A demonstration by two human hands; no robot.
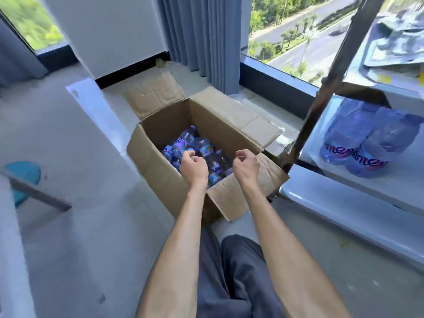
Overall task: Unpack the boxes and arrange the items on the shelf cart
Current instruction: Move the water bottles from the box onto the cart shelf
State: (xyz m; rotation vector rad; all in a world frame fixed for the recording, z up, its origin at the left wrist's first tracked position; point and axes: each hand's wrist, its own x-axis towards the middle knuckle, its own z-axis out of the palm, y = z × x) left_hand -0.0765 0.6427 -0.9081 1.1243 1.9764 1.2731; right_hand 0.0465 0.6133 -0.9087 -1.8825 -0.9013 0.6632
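Our left hand and right hand hung loosely curled, empty, over the box on the floor; bottles lay inside; we judged one bottle per hand safest

Bare forearms, seemingly dark grey trousers.

One open box; two bottles on cart shelf; two hands.

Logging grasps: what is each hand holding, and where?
Nothing. Left hand and right hand hover loosely curled above the bottles in the box.
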